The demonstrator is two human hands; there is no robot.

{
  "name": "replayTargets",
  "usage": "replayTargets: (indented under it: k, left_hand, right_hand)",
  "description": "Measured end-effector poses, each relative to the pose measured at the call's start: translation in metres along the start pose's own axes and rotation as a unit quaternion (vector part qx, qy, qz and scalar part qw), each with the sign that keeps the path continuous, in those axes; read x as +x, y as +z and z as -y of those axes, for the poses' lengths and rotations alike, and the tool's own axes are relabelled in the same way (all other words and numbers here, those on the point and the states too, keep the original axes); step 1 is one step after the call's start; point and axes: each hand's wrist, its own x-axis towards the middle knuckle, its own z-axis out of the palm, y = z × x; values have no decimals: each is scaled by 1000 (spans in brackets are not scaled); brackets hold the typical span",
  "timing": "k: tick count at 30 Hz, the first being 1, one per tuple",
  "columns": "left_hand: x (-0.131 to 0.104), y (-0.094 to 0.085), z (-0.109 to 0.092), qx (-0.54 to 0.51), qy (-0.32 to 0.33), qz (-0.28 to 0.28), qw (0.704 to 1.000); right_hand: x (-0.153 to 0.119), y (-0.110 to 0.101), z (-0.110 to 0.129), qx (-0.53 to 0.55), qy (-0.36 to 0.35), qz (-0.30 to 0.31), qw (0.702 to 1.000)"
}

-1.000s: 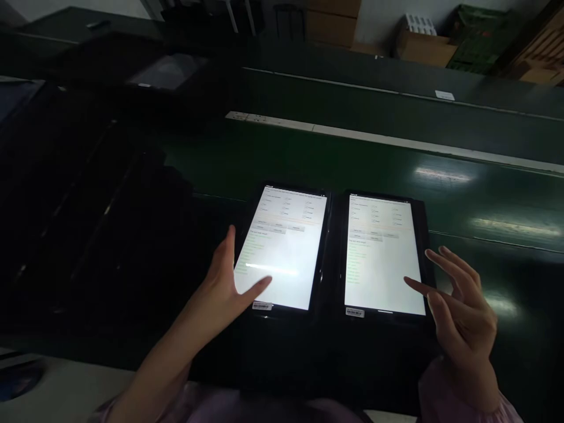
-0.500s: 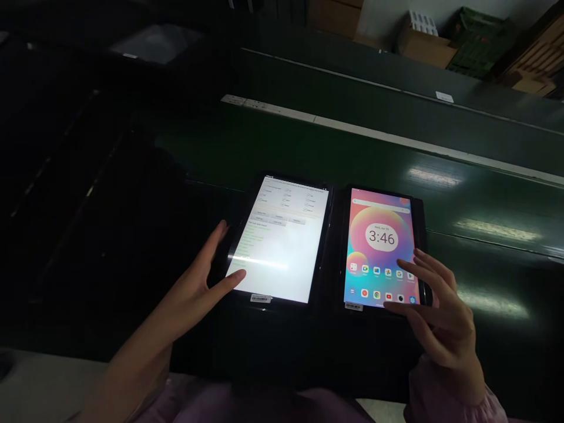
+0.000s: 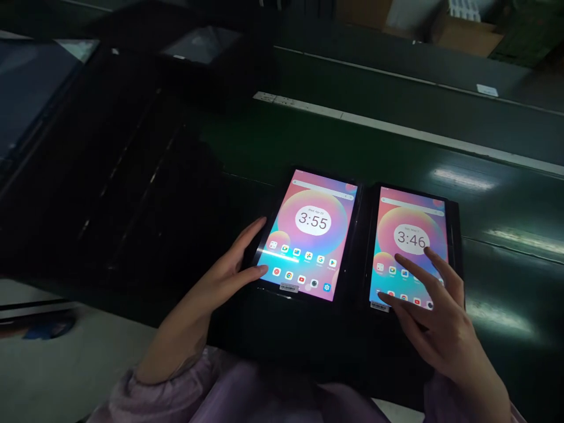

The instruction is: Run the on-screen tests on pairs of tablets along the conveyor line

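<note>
Two lit tablets lie side by side on the dark bench. The left tablet (image 3: 308,241) shows a home screen with the clock at 3:55; a small barcode label sticks out at its lower edge. My left hand (image 3: 231,267) grips its left edge, thumb on the front border and index finger along the side; the other fingers are hidden. The right tablet (image 3: 412,220) shows a similar home screen reading 3:46, with another label at its lower left corner. Over its lower screen, my right hand (image 3: 434,314) is open with fingers spread, the thumb side near that corner.
Beyond the tablets, a pale strip (image 3: 396,129) crosses the green bench surface (image 3: 273,135). Dark equipment with a large screen (image 3: 35,88) stands at the left, and another grey screen (image 3: 205,44) lies behind. Cardboard boxes (image 3: 467,35) are at the back right.
The left tablet's white test page has given way to the home screen. My left thumb has slid outward to its border. My right hand has shifted toward the right tablet's lower left corner.
</note>
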Motion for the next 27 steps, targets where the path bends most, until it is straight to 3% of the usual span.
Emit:
replayTargets:
  k: [4,8,12,18,27]
  left_hand:
    - [-2,1,-8,13,-12,-2,1000]
    - [5,-2,1,37,17,-6,999]
    - [9,-4,12,8,18,-12,1000]
    - [8,-4,9,-52,-14,-5,999]
    - [11,-4,11,-57,34,15,998]
  right_hand:
    - [-1,-1,-4,8,-4,-34,999]
    - [-5,-4,-7,-2,14,-72,997]
    - [-6,-4,-5,7,22,-55,998]
    - [-1,-8,0,37,20,-27,999]
    - [9,-5,-6,33,-11,13,999]
